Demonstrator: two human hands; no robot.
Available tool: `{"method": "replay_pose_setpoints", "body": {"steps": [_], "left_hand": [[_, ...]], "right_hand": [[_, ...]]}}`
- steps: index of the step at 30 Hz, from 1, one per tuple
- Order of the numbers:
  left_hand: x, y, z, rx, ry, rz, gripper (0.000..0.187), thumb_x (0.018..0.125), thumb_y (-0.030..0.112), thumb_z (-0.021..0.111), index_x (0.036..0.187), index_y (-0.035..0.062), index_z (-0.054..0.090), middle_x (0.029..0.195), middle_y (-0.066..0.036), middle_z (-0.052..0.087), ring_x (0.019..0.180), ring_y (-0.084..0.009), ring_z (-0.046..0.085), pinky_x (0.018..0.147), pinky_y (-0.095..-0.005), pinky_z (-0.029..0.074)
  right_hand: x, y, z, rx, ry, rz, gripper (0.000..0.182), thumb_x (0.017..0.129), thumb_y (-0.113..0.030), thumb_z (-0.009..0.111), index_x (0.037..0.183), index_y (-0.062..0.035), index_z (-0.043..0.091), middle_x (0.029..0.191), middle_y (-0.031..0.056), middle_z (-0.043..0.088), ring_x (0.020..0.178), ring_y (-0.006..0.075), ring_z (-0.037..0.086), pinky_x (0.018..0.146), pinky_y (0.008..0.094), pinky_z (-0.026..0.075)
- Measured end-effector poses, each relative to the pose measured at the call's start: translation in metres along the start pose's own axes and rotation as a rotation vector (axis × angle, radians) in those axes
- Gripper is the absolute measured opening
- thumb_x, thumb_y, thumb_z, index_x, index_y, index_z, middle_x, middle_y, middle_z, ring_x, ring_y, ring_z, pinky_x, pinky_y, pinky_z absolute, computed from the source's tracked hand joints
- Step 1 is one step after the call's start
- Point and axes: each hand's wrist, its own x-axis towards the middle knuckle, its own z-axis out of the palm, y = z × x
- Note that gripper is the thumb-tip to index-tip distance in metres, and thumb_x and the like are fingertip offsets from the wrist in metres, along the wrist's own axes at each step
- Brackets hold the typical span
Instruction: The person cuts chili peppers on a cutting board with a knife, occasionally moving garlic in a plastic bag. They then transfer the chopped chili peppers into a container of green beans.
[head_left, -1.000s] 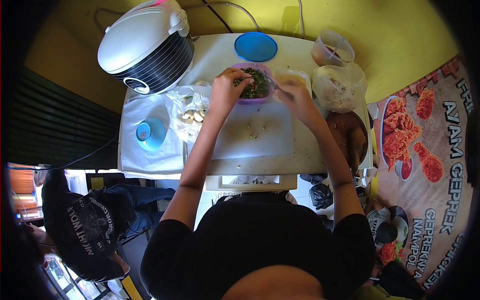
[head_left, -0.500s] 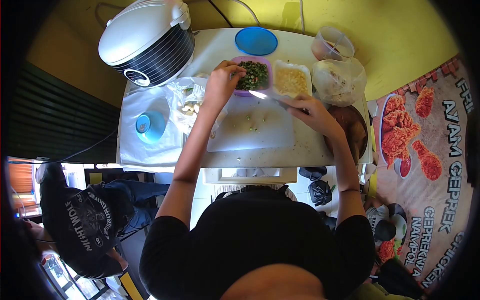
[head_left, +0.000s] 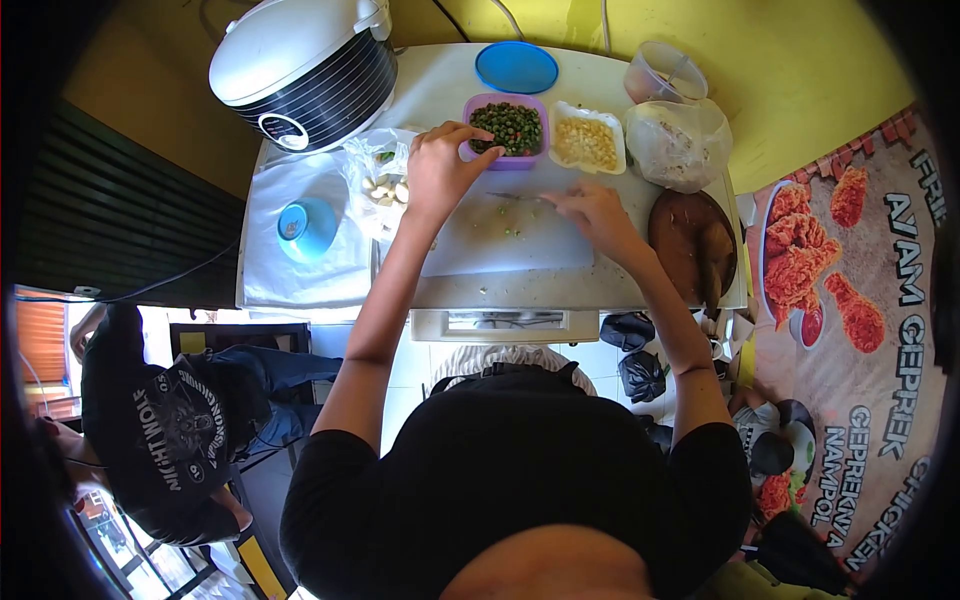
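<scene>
My left hand (head_left: 446, 165) hovers at the left edge of a purple container (head_left: 546, 140) full of chopped green pieces (head_left: 507, 128). Its thumb and fingers are apart, with nothing visible between them. My right hand (head_left: 592, 212) grips a knife (head_left: 518, 195), whose blade lies low over the white cutting board (head_left: 470, 258) and points left. A few green scraps (head_left: 512, 233) are scattered on the board. Beside the purple container is a white tub (head_left: 585, 143) of pale chopped pieces. A plastic bag (head_left: 366, 160) with whitish cloves is left of my left forearm.
A rice cooker (head_left: 300, 85) stands at the back left, with a blue bowl (head_left: 307, 228) in front. A blue lid (head_left: 516, 68), clear tub (head_left: 665, 75), tied plastic bag (head_left: 680, 145) and brown stone mortar (head_left: 690, 240) are around. Another person (head_left: 180, 430) is at the left.
My left thumb and fingers have parted from a pinch over the green pieces. My right hand has brought the knife left and down onto the board area. The view has shifted slightly.
</scene>
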Motion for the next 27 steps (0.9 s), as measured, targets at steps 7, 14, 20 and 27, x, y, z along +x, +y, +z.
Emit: {"method": "replay_pose_setpoints", "body": {"steps": [7,14,20,27], "left_hand": [[-0.024,0.016,-0.011,-0.246,0.014,-0.026,0.02,0.08,0.015,0.071,0.099,0.008,0.071,0.101,-0.011,0.067,0.088,-0.0263,0.065,0.08,-0.0345,0.05],[-0.071,0.027,-0.02,-0.46,-0.181,-0.148,0.032,0.082,0.005,0.07,0.114,0.0051,0.065,0.108,-0.01,0.064,0.097,-0.021,0.063,0.085,-0.0323,0.052],[-0.096,0.015,-0.006,-0.386,-0.342,-0.234,0.038,0.078,0.005,0.073,0.115,0.0035,0.064,0.107,-0.011,0.062,0.097,-0.021,0.064,0.085,-0.0327,0.055],[-0.101,0.014,0.013,-0.458,-0.306,-0.269,0.035,0.079,0.005,0.072,0.113,0.0005,0.065,0.102,-0.013,0.063,0.089,-0.0211,0.066,0.081,-0.0299,0.054]], "right_hand": [[-0.012,-0.012,0.003,-0.042,-0.003,-0.06,0.017,0.081,-0.009,0.065,0.094,-0.015,0.072,0.087,0.0054,0.058,0.085,0.0218,0.056,0.077,0.0347,0.036],[-0.033,-0.036,-0.012,0.218,0.058,0.225,0.035,0.086,-0.01,0.062,0.121,-0.013,0.065,0.084,0.0113,0.055,0.072,0.0244,0.056,0.067,0.0323,0.046],[-0.062,-0.046,-0.007,0.307,0.009,0.391,0.036,0.088,-0.011,0.062,0.124,-0.0051,0.06,0.081,0.0132,0.052,0.069,0.0222,0.055,0.066,0.0309,0.045],[-0.075,-0.07,0.015,0.387,0.034,0.377,0.035,0.089,-0.01,0.062,0.123,-0.0036,0.06,0.08,0.0113,0.051,0.065,0.0193,0.052,0.063,0.0293,0.044]]}}
